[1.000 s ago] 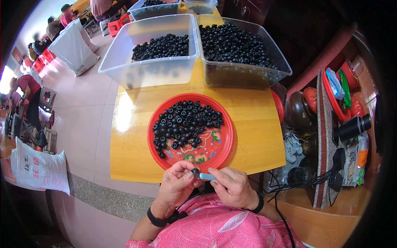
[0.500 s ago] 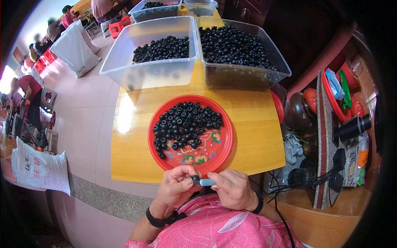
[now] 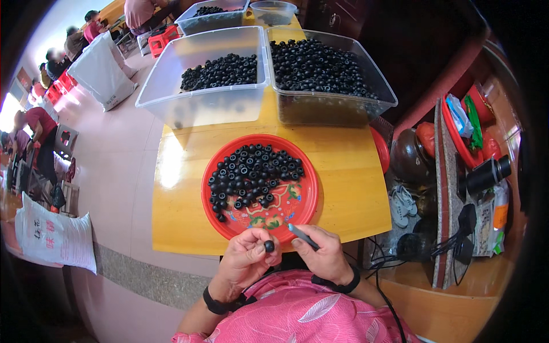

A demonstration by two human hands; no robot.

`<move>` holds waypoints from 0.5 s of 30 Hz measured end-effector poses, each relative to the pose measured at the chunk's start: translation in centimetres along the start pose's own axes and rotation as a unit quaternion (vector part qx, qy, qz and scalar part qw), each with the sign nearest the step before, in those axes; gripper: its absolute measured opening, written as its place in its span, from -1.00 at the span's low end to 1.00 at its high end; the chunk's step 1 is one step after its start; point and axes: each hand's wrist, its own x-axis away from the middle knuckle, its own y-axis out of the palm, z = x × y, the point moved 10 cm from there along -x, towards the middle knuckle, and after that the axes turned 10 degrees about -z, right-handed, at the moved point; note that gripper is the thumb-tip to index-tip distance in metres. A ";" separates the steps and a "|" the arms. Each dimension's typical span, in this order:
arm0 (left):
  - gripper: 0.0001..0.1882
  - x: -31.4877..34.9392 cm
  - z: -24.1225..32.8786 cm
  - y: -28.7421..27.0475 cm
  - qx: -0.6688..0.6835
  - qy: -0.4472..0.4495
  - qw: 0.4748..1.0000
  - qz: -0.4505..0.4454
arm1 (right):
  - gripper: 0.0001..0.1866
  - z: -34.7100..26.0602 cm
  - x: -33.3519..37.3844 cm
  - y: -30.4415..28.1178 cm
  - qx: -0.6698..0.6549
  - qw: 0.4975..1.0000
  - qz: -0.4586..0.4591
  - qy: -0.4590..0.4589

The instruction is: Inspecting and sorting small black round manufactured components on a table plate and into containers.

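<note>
My left hand (image 3: 247,258) pinches one round black bead-like piece (image 3: 269,246) between thumb and fingertips, just past the near rim of a red round tray (image 3: 316,200). My right hand (image 3: 327,256) is closed around a slim pen-like tool (image 3: 304,236), dark grey with a light blue tip. That tip points up and left, apart from the piece. On the tray's flowered bottom, many similar black pieces (image 3: 247,171) with ringed holes cover the far and left parts.
Behind the tray, a left clear bin (image 3: 200,97) and a right clear bin (image 3: 337,100) hold more black pieces on the yellow table (image 3: 354,188). A cable (image 3: 394,311) runs down at the right. White sacks (image 3: 56,234) and several people are at the left.
The tool has come away from the black piece and tilted in my right hand, baring its dark shaft. My left hand keeps its pinch on the piece.
</note>
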 end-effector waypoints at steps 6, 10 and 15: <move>-0.84 0.0 -0.9 -0.2 -0.054 -0.033 0.995 0.072 | -0.69 1.4 -0.3 2.7 -0.209 0.965 -0.100 0.127; -0.85 -0.3 -1.4 0.0 -0.037 -0.054 0.995 0.070 | -0.74 3.2 0.1 3.2 -0.324 0.930 -0.099 0.141; -0.88 -1.2 -0.9 -1.3 -0.093 -0.098 0.986 0.099 | -0.77 4.7 0.9 2.4 -0.339 0.925 -0.064 0.161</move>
